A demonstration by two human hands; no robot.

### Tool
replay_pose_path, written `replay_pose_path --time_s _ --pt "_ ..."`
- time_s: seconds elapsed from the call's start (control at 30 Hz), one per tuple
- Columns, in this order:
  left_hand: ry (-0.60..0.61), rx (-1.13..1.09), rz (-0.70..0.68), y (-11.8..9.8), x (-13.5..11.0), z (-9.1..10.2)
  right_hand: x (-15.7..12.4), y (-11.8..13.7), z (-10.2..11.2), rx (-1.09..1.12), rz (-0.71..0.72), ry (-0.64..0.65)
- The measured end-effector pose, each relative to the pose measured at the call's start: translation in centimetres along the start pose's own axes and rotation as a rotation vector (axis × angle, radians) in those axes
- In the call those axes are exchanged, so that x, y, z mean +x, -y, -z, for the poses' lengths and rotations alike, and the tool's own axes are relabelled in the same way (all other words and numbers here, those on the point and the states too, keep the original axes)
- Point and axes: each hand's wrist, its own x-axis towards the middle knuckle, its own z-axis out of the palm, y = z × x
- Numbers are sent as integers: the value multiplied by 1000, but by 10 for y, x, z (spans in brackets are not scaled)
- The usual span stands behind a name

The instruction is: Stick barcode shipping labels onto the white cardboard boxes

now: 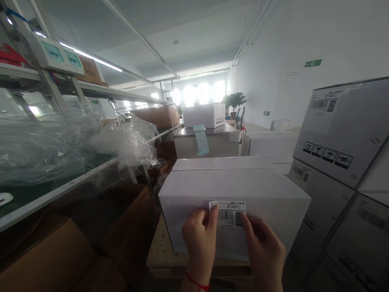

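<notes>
By the fingertips (pixel 214 211) of the left hand (pixel 199 237) and the right hand (pixel 265 249) a barcode label (pixel 228 215) is gripped at its upper corners and held against the near face of a white box (pixel 234 184), with grey cartons (pixel 343 134) stacked at the right.

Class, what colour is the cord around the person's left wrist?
Red; the cord shows best in the head view, below the left hand.
</notes>
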Motion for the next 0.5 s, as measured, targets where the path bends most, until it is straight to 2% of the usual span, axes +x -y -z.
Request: replay_pose_path --time_s 0.3,0.5 --pt "-22 83 52 -4 2 -2 0 6 -2 -46 -11 -1" --pt "8 118 112 -4 1 -2 2 6 -2 -48 -49 -7"
